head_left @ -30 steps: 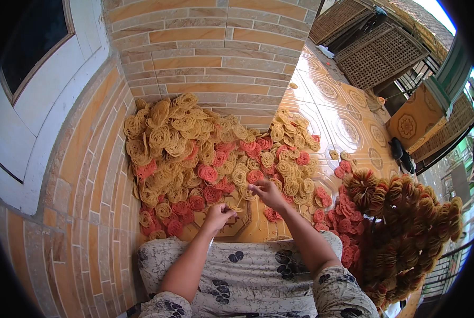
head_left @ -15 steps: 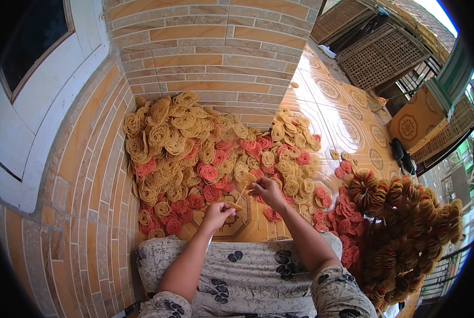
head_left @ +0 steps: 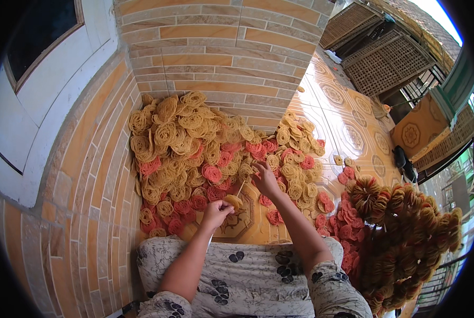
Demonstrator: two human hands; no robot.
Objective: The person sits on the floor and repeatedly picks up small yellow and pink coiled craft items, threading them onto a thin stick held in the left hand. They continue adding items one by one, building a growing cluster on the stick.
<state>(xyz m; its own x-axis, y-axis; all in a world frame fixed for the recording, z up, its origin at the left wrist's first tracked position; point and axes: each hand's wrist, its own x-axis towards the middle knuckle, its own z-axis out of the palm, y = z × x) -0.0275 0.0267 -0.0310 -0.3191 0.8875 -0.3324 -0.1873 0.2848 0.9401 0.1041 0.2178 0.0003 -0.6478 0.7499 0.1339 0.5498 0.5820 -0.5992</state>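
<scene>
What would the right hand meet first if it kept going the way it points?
Probably the heap of yellow and red woven rosettes against the brick wall: the right hand already reaches into its near edge, though depth is unclear.

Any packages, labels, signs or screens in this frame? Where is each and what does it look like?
None in view. The frame shows only loose yellow and red spiral discs heaped against a brick wall, strung bundles at the right, and patterned floor tiles. The left hand holds one yellow disc; the right hand reaches into the heap.
</scene>
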